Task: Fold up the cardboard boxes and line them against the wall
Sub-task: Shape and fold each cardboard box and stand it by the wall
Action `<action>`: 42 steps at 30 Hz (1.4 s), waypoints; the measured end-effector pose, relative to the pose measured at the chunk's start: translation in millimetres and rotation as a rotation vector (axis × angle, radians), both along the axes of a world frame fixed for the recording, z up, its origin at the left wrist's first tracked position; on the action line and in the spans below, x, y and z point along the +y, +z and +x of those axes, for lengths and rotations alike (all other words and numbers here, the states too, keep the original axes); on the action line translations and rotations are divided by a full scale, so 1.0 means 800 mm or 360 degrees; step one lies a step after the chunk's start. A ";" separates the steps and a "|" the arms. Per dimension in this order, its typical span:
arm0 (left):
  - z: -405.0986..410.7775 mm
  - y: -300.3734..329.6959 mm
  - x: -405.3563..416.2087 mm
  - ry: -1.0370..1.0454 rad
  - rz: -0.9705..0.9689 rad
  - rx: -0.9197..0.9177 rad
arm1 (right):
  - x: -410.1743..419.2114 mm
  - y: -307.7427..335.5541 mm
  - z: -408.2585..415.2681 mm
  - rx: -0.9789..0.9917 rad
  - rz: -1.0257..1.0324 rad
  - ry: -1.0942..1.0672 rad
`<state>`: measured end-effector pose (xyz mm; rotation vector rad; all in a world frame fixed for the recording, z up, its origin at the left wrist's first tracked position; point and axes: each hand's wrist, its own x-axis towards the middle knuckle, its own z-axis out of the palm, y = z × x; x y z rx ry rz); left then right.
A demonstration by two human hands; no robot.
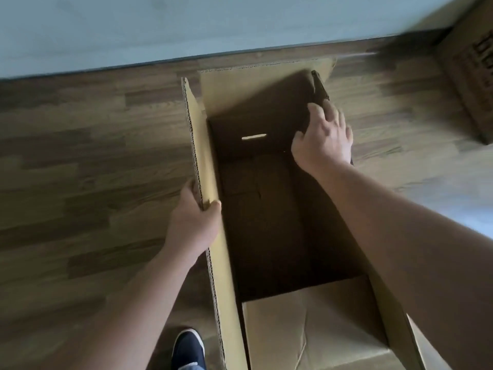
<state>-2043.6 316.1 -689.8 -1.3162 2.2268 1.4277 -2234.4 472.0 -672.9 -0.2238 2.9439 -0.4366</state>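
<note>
An open cardboard box [266, 209] stands upright on the wood floor, its top flaps raised and its dark inside empty. A hand slot shows in its far wall. My left hand [194, 222] is shut on the left top flap [205, 161], thumb inside, fingers outside. My right hand [324, 140] rests over the right side's top edge near the far corner, its fingers curled over the right flap [320, 86]. The near flap [314, 329] folds inward at the bottom of the view.
A pale wall [186, 25] with a dark skirting line runs along the far side, close behind the box. Another cardboard box [472, 76] with dark print sits at the far right by the wall. My dark shoe [188, 348] stands left of the box.
</note>
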 end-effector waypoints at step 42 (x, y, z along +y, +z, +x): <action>-0.041 -0.137 0.113 -0.1354 -0.0690 -0.0409 | 0.138 -0.040 0.046 0.0464 0.0155 0.0531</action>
